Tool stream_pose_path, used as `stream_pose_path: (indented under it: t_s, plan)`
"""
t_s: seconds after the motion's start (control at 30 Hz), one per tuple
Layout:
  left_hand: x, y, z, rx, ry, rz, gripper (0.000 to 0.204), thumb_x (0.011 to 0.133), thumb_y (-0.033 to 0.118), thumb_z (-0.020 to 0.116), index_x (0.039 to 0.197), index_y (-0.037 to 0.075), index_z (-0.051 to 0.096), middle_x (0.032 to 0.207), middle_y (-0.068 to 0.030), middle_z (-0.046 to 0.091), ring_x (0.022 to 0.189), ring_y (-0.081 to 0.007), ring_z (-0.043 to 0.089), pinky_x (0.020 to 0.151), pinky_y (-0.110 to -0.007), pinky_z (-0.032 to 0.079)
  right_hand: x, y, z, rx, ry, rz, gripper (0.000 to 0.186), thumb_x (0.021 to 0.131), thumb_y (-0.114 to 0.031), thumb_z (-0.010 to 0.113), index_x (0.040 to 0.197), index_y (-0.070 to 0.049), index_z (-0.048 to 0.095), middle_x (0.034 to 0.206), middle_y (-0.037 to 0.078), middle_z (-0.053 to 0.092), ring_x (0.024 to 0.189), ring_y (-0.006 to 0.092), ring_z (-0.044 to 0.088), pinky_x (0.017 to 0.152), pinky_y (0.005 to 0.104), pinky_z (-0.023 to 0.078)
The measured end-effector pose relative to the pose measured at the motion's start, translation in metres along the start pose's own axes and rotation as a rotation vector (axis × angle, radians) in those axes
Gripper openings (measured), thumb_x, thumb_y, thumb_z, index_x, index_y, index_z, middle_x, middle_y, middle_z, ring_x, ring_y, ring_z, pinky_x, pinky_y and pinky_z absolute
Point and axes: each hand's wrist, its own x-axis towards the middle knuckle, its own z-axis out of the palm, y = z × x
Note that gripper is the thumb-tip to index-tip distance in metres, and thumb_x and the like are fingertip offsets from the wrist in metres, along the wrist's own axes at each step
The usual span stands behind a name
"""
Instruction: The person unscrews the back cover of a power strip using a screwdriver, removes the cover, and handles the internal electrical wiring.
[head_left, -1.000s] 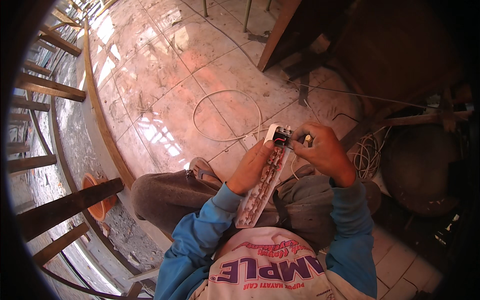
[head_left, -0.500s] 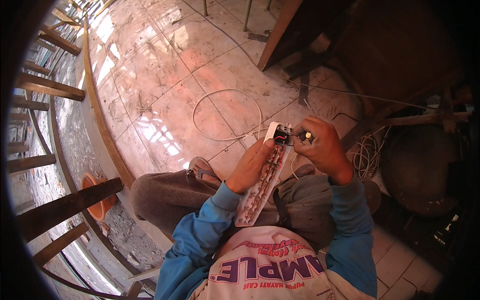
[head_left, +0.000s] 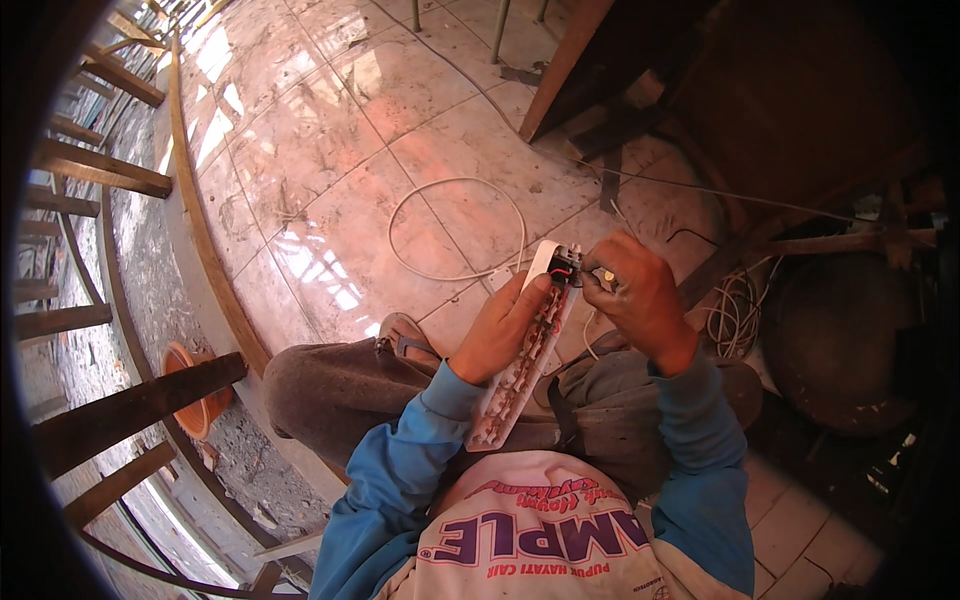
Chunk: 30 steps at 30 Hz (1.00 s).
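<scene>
My left hand is closed round the side of an opened power strip, a long white plastic casing held slantwise over my lap. Metal contact strips run along its inside, and a black switch block with a short red wire sits at its far end. At that far end, my right hand is closed in a pinch, its fingertips close against the switch block. A small dark tool with a yellowish round end shows between those fingers; its working tip is hidden.
A pale cable lies in a loop on the dirty tiled floor ahead. Coiled wire rests to the right, near a dark round pan-like object. Wooden furniture stands at the far right. Left are wooden railings and an orange pot.
My right hand has turned slightly at the switch end, and the tool's yellowish end has shifted a little down and left. The power strip has tilted slightly in my left hand.
</scene>
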Motion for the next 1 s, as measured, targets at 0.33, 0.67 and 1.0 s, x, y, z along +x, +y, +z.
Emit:
stream_pose_path:
  t_s: [0.33, 0.67, 1.0]
  plan:
    - [0.001, -0.006, 0.001, 0.033, -0.002, -0.039, 0.050, 0.109, 0.044, 0.034, 0.113, 0.000, 0.059, 0.093, -0.0039, 0.062, 0.082, -0.0103, 0.057, 0.074, -0.026, 0.048, -0.002, 0.000, 0.001, 0.183, -0.064, 0.253, 0.015, 0.077, -0.004, 0.073, 0.091, -0.004, 0.068, 0.080, 0.015, 0.065, 0.070, 0.0299, 0.066, 0.061, 0.0378, 0.050]
    - [0.002, -0.003, -0.001, -0.406, -0.058, -0.213, 0.050, 0.107, 0.049, 0.040, 0.116, 0.004, 0.061, 0.097, -0.0038, 0.065, 0.082, -0.0104, 0.063, 0.073, -0.026, 0.053, -0.002, 0.005, -0.002, 0.117, -0.028, 0.031, 0.014, 0.077, -0.002, 0.074, 0.089, -0.005, 0.069, 0.083, 0.011, 0.065, 0.072, 0.0290, 0.066, 0.062, 0.0365, 0.052]
    - [-0.005, 0.007, -0.007, -0.540, -0.103, -0.368, 0.056, 0.104, 0.056, 0.041, 0.117, 0.006, 0.060, 0.093, -0.0045, 0.066, 0.079, -0.0141, 0.066, 0.071, -0.029, 0.056, -0.001, 0.015, -0.004, -0.039, -0.009, -0.313, 0.023, 0.071, -0.002, 0.077, 0.092, -0.008, 0.069, 0.090, 0.007, 0.066, 0.075, 0.0268, 0.068, 0.063, 0.0354, 0.054]
